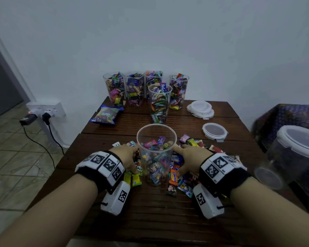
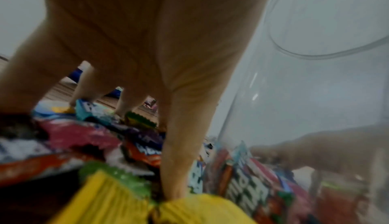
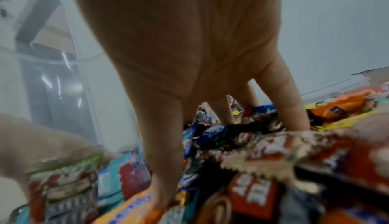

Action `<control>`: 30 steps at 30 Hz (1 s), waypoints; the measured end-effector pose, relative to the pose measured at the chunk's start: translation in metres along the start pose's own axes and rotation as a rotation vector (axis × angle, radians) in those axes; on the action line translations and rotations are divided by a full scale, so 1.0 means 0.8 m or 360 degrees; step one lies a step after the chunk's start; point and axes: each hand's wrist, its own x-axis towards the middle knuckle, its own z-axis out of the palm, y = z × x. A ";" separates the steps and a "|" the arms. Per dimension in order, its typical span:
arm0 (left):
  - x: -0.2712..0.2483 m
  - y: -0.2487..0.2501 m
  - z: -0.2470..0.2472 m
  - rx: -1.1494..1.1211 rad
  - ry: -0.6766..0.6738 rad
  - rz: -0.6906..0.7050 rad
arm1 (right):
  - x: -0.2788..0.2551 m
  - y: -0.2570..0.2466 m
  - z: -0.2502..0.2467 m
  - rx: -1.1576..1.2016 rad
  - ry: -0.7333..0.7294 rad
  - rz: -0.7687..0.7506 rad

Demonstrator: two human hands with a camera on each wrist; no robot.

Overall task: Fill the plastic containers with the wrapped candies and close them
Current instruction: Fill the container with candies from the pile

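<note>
A clear plastic container [image 1: 156, 154] stands upright and lidless in the middle of the wooden table [image 1: 150, 220], partly filled with wrapped candies. Loose wrapped candies [image 1: 184, 182] lie heaped around its base. My left hand [image 1: 127, 157] is just left of the container and my right hand [image 1: 187, 161] just right of it. Both point down with fingers spread and fairly straight, tips touching the pile. In the left wrist view, the left hand [image 2: 147, 53] stands over candies [image 2: 84, 136] beside the container wall [image 2: 315, 78]. The right hand [image 3: 189, 53] stands likewise over candies [image 3: 263, 144], with the container [image 3: 52, 61] at left.
Several lidless containers full of candies [image 1: 160, 102] stand at the table's back. A candy bag [image 1: 106, 114] lies back left. A stack of lids [image 1: 200, 107] and a single lid [image 1: 214, 131] lie back right. A lidded container [image 1: 296, 154] sits off the right edge.
</note>
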 end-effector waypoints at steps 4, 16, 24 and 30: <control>-0.005 0.006 0.002 0.0043 0.0088 0.0053 | 0.005 -0.003 -0.001 -0.0129 0.0020 -0.0046; -0.005 -0.008 0.004 0.0005 0.0506 0.0033 | 0.002 0.000 -0.003 -0.0079 0.0256 -0.0027; -0.015 -0.018 -0.001 -0.0378 0.0723 -0.0014 | -0.003 0.005 -0.002 0.0025 0.0306 -0.0011; -0.030 -0.023 -0.010 -0.0704 0.0957 0.0042 | -0.011 0.016 -0.007 0.0261 0.0494 0.0043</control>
